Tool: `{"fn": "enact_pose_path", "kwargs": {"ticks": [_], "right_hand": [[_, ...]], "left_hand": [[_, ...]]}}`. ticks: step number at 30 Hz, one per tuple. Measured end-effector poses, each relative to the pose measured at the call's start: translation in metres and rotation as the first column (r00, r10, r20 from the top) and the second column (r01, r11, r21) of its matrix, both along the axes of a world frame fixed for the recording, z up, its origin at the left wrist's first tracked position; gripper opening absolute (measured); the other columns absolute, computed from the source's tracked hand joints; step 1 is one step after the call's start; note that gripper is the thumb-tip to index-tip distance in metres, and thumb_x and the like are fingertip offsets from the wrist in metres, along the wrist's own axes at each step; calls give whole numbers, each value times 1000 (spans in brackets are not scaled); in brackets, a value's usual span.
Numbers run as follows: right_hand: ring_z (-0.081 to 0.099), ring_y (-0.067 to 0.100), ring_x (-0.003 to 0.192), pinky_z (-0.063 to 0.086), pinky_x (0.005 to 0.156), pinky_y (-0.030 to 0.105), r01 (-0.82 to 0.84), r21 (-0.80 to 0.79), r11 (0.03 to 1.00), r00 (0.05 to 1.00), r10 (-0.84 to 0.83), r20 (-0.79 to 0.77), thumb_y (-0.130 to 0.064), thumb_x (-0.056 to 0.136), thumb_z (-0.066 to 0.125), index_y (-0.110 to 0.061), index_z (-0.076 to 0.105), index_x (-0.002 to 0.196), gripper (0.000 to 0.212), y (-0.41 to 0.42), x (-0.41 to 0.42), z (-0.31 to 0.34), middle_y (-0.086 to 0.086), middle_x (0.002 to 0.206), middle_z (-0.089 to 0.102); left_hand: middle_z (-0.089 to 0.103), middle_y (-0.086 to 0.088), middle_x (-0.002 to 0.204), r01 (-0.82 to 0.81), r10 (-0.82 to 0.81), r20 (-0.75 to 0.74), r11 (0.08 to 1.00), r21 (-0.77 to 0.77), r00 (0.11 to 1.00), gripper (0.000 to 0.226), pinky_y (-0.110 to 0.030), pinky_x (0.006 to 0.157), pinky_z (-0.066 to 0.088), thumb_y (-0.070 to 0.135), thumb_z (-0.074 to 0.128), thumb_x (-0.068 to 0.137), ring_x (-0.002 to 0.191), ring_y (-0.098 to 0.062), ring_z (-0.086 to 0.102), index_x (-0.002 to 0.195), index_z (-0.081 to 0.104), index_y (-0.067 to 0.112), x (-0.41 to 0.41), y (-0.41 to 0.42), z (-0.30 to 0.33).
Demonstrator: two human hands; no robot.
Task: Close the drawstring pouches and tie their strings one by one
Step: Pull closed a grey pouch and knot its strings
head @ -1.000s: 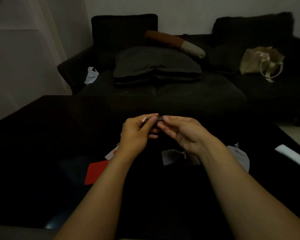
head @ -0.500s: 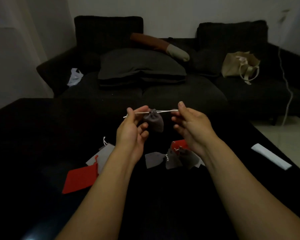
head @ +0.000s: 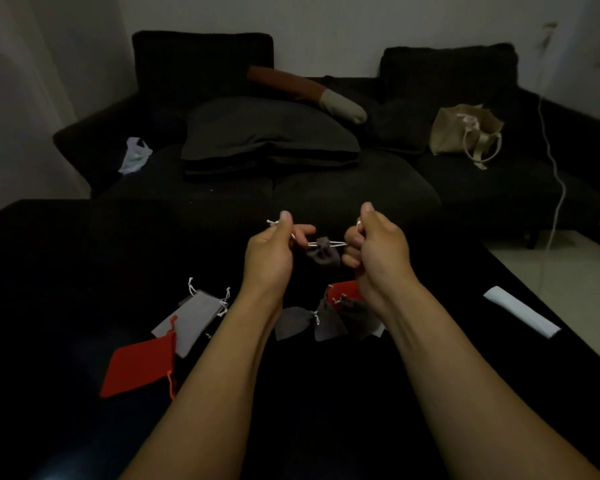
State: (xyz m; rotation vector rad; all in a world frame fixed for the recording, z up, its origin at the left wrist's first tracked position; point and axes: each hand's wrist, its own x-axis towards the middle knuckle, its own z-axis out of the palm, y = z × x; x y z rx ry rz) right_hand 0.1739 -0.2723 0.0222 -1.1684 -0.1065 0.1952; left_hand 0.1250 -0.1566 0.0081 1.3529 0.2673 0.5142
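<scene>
- above the dark table (head: pixel 66 271), between your two hands, hangs the small grey pouch (head: pixel 323 255), its mouth already gathered; the white strings (head: pixel 326 244) run out of it to either side.
- your left hand (head: pixel 269 252) has thumb and curled fingers pinched on the left string end; your right hand (head: pixel 374 251) is curled round the right one, which looks looped over a finger.
- pull unevenly and the pouch may slide toward one hand, leaving one tail too short to knot.
- the cord is thin and the light poor; a loosened pinch while you cross the ends could let a string slip and the mouth open again.
- drop it and it lands among the finished grey pouches (head: pixel 309 323) just below, easy to confuse.
- the flat grey pouch (head: pixel 191 318) and red pouch (head: pixel 139 368) on your left still look open; don't sweep them with a forearm.
</scene>
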Motion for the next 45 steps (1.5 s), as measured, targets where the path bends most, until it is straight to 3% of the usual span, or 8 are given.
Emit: {"fn": "enact_pose_path", "kwargs": {"ticks": [7, 15, 24, 28, 32, 38, 41, 45], "right_hand": [[33, 8, 43, 30, 43, 21, -256, -40, 966, 960, 249, -128, -35, 103, 46, -17, 45, 72, 36, -5, 1, -2, -2, 54, 40], [45, 10, 59, 37, 54, 21, -424, -119, 898, 904, 428, 13, -20, 93, 64, -13, 57, 81, 16, -9, -1, 6, 0, 65, 54], [64, 8, 68, 49, 59, 17, -119, -448, 886, 917, 271, 293, -12, 92, 64, -9, 75, 97, 12, -21, 3, 2, 9, 83, 76], [70, 3, 79, 50, 65, 13, -132, -381, 915, 873, 289, 393, -4, 90, 65, 0, 74, 101, 15, -16, -5, 7, 8, 95, 74], [73, 23, 86, 58, 68, 22, -238, -346, 907, 869, 358, 341, -8, 92, 61, -5, 74, 105, 18, -14, -9, 13, 29, 107, 68], [72, 27, 74, 59, 63, 39, -363, -263, 894, 882, 421, 212, -10, 93, 60, -3, 72, 108, 21, -17, -8, 7, 24, 78, 64], [72, 21, 82, 60, 72, 31, -309, -296, 904, 893, 382, 236, -10, 89, 65, -9, 76, 98, 14, -16, -2, 3, 20, 92, 74], [73, 17, 87, 58, 77, 29, -213, -394, 894, 895, 340, 289, -11, 89, 67, -8, 76, 99, 14, -17, 4, 0, 11, 94, 77]], "left_hand": [[71, -10, 70, 189, -182, 70, 977, -96, 981, 50, -31, 79, 52, 34, 38, 105, 71, -17, 68, 64, 59, 14, -11, 8, 11], [57, 0, 54, 167, -159, -148, 985, 44, 976, 51, -25, 60, 50, 39, 36, 105, 56, -14, 63, 77, 68, 10, -7, 4, 5], [58, 0, 57, 181, -142, -205, 966, 185, 968, 57, -26, 63, 44, 45, 31, 105, 65, -13, 58, 84, 78, 19, -8, 11, 3], [57, 3, 50, 188, -112, -216, 907, 376, 970, 60, -19, 52, 43, 37, 40, 105, 47, -4, 52, 57, 70, 17, -12, 8, 5], [69, -14, 72, 279, -241, -166, 921, 271, 956, 64, -43, 77, 48, 38, 30, 103, 69, -29, 58, 60, 71, 15, -12, 1, 2], [50, -12, 57, 479, -479, -56, 878, -21, 876, 50, -28, 53, 49, 33, 27, 92, 55, -25, 51, 69, 58, 2, -15, 2, 7], [60, -5, 66, 456, -447, -124, 889, 52, 886, 12, -37, 67, 48, 16, 57, 71, 64, -18, 57, 67, 68, 11, -12, 2, 5], [70, -5, 89, 459, -404, -242, 854, 246, 882, 21, -28, 84, 51, -5, 57, 91, 87, -14, 65, 89, 68, 12, -8, 6, 0]]}}
